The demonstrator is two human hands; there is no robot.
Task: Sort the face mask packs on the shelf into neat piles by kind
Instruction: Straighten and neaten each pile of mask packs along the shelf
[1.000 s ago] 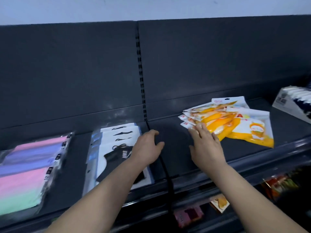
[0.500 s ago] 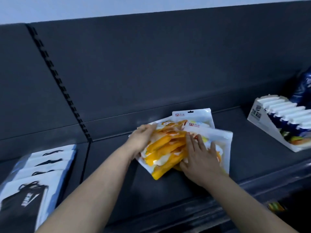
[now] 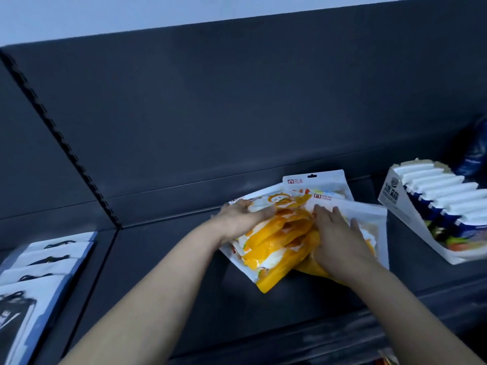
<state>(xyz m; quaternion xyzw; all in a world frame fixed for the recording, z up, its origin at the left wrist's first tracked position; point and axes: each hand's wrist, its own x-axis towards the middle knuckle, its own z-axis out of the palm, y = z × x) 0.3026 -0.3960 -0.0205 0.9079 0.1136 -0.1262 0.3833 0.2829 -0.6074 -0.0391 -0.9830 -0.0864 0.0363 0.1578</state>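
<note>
**Both hands on the fanned orange packs, ready to square them up**

We see the orange-and-white packs [image 3: 279, 243] lying splayed on the shelf [image 3: 184, 272], directly beneath and between the two hands. The left hand [image 3: 245, 219] sits on the fan's left flank with its fingers curled over the edge of the uppermost packs, and we read this as a grip. The right hand [image 3: 340, 241] lies on the fan's right side with its fingers straight and spread, pressing down on a white-fronted pack without closing around it.

The move turns on how the packs lie. Each one's long axis runs roughly from the wrists out past the fingertips, with the orange bottoms toward the wrists and the white header strips beyond the fingertips. The axes diverge, though. The packs under the left hand lean one way, the one under the right hand leans the other, and one more header shows just beyond both sets of fingertips.

In our judgement the hands need to draw toward each other to turn these axes parallel. Neither hand is nearer, since both already touch the packs.

Well out past the left forearm lie the black mask packs [image 3: 39, 264], overlapped in a row. Just beyond the right hand's outer side stands a display box [image 3: 411, 206] of other goods.
</note>
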